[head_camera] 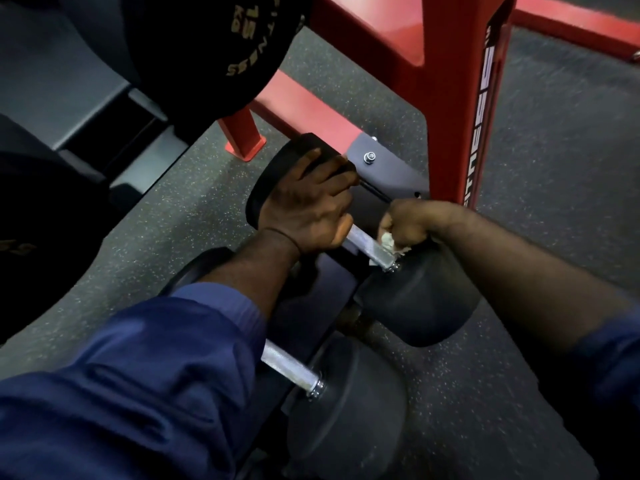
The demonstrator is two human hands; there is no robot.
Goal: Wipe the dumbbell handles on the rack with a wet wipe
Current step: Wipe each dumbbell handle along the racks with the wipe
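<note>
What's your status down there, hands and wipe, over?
Left hand grips the far dumbbell. Right hand holds the wipe on its handle. Nearer handle partly under the left sleeve.

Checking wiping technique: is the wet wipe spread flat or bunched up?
Bunched up: the right hand grips the wet wipe in a fist against the dumbbell handle; only crumpled white folds show.

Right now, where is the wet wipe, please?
Head view, right of centre: the wet wipe is bunched in the right hand against the upper dumbbell handle, below the red post.
</note>
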